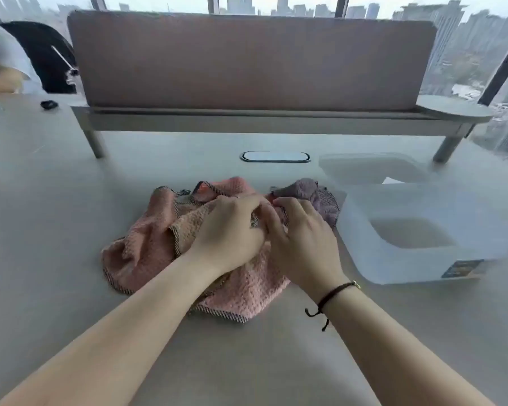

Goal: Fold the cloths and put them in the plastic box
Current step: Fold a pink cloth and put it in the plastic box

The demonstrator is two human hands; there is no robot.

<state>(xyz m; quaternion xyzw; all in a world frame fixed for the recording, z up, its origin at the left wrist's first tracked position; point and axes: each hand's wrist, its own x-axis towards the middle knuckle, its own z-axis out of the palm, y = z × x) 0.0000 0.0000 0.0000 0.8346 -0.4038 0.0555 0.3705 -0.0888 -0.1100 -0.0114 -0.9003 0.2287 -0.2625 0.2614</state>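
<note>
Both my hands are down on the crumpled pink cloth (pixel 147 247) mid-table (pixel 56 200) | left hand (pixel 229 230) fingers curled, pinching its fabric | right hand (pixel 302 244) gripping it too | purple cloth (pixel 311 191) bunched just behind | clear plastic box (pixel 423 259) open beside, lid (pixel 370 168) off behind it

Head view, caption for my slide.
Both hands grip crumpled pink waffle cloths beside an open translucent plastic box.

Pink cloths (pixel 147 244) crumpled, purple cloth (pixel 320 197) beside; plastic box (pixel 417 259) rt, prob. empty.
</note>
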